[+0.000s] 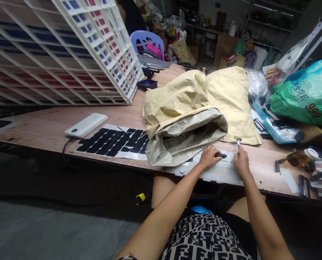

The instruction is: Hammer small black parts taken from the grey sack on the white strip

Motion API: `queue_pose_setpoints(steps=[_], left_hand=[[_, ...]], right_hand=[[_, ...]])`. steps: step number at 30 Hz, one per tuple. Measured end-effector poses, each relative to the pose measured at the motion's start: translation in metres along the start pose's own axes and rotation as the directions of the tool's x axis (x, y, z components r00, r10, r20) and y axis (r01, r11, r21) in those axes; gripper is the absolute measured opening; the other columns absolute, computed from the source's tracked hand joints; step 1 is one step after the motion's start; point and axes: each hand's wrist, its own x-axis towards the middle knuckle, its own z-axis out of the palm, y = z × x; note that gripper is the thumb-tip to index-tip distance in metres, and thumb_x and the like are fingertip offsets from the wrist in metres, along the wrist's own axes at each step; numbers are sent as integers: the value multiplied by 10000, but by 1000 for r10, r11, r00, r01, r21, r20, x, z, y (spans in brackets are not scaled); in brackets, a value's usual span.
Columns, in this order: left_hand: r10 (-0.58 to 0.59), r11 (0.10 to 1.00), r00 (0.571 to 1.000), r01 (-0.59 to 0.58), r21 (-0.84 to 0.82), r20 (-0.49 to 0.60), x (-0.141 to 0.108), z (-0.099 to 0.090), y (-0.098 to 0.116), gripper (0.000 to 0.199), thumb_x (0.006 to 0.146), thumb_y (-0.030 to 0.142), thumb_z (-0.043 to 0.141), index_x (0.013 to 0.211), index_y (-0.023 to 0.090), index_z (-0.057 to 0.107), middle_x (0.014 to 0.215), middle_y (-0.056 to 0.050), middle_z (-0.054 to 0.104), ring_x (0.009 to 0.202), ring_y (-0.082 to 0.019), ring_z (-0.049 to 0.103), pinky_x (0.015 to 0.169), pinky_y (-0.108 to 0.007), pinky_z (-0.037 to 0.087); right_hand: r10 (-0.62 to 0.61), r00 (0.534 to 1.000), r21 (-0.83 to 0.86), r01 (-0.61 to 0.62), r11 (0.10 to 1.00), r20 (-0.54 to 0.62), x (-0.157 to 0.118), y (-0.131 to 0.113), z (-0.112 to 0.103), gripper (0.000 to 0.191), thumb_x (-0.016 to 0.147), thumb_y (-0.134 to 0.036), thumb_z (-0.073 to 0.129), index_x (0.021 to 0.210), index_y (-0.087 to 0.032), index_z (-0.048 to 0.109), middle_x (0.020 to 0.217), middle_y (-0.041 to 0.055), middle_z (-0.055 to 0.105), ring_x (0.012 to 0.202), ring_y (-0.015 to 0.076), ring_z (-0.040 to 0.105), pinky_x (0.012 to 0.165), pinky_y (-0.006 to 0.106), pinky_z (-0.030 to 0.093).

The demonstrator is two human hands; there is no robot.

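Note:
My left hand point(210, 156) is closed at the table's front edge, its fingers on a small black bar-shaped piece point(221, 155). My right hand point(242, 163) grips a slim tool with a silvery shaft and a yellow-green end point(237, 138), which points away from me. I cannot make out the tool's exact kind. Beneath both hands lies a pale grey sheet point(217, 172) with small marks on it. Just to the left, a big yellow sack point(177, 99) with a grey lining gapes toward me.
Black rectangular stickers on a white sheet point(106, 141) lie left of the sack, beside a white power bank point(86, 125) with a cable. A white plastic crate point(131, 85) stands at left. Right are a green bag point(304, 95), a blue tray point(278, 133) and a brown cup point(298, 158).

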Motion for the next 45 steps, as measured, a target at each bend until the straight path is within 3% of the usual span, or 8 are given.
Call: queue_pose_setpoints(steps=[6,13,18,23,30,35,39,45], left_hand=[[46,978,998,-54,-202,-40,-12,-18,11,210,808,335,721,974,206,725,950,-39,650,956,-207,568,886,-335,433],[170,863,952,-19,-506,254,-137,-16,18,311,811,420,688,1006,179,718,909,-46,700,812,-165,611,774,-272,474],[-312,868,862,429,-249,399,-171,40,-16,332,824,407,626,1019,160,735,885,-38,725,848,-191,652,752,-269,490],[-626,733,618,674,91,476,-147,49,-26,498,883,548,556,1071,124,737,996,-136,730,1034,-292,667,820,-321,492],[106,860,617,337,-383,780,-121,-35,11,478,814,549,649,1103,174,717,813,-41,718,732,-181,658,657,-250,493],[-260,960,958,270,-75,118,-59,-116,-4,347,929,406,509,1033,149,718,948,-107,730,862,-221,676,774,-301,510],[-495,683,773,629,371,-398,-22,-141,-43,306,876,216,547,1103,100,715,1045,-214,710,1035,-348,658,873,-422,496],[-521,616,780,625,480,-347,-6,-131,-81,357,895,103,482,1195,50,669,1166,-240,673,1131,-361,616,930,-458,466]], right_hand=[[33,998,-149,-25,989,49,5,5,12,631,878,-114,417,1504,-195,410,1066,98,554,942,219,559,821,299,442],[-24,1000,-229,23,973,-1,-5,-5,18,627,880,-158,451,1504,-167,394,1079,112,525,957,243,527,816,324,434],[-36,999,-211,32,977,-12,-7,-8,18,624,864,-207,493,1482,-160,416,1095,116,512,972,252,511,836,341,439],[-53,999,-213,51,976,-4,-7,-3,17,626,869,-226,502,1486,-175,406,1063,97,501,943,240,506,806,332,442],[-91,995,-196,81,977,-40,-5,2,23,619,863,-217,492,1476,-173,415,1034,94,485,910,240,491,796,341,438],[-92,995,-200,81,976,-45,-5,2,24,621,853,-216,489,1468,-152,426,1034,100,490,906,243,492,798,344,442],[-92,994,-210,79,975,-51,-6,1,25,634,850,-202,486,1476,-136,410,1041,109,495,924,250,501,801,346,448],[-93,993,-212,77,974,-69,-7,2,27,635,832,-182,481,1463,-130,427,1046,114,506,923,252,506,797,347,452]])
